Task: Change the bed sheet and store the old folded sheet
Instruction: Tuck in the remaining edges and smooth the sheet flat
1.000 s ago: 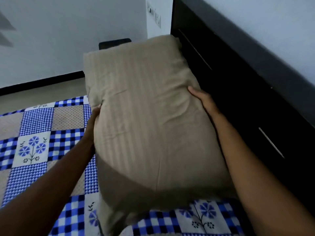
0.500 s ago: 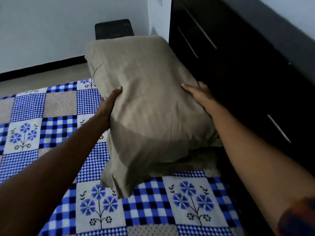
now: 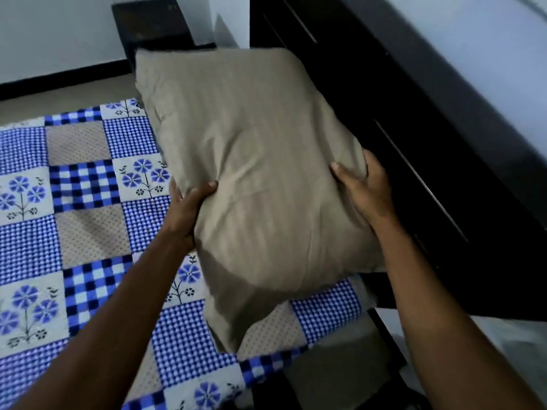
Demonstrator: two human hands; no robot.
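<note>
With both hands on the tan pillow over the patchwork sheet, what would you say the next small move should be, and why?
Probably carry the pillow aside, off the patchwork sheet. The left hand and right hand grip its sides, and it hangs above that sheet, which likely has to come off.

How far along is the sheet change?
Done: a blue checked sheet lies spread out; whether it is the old or new one can't be told. In hand: the left hand and right hand grip the beige pillow by its sides, lifted over the sheet beside the dark headboard. Left: no folded sheet is in view, so storing looks undone.
</note>
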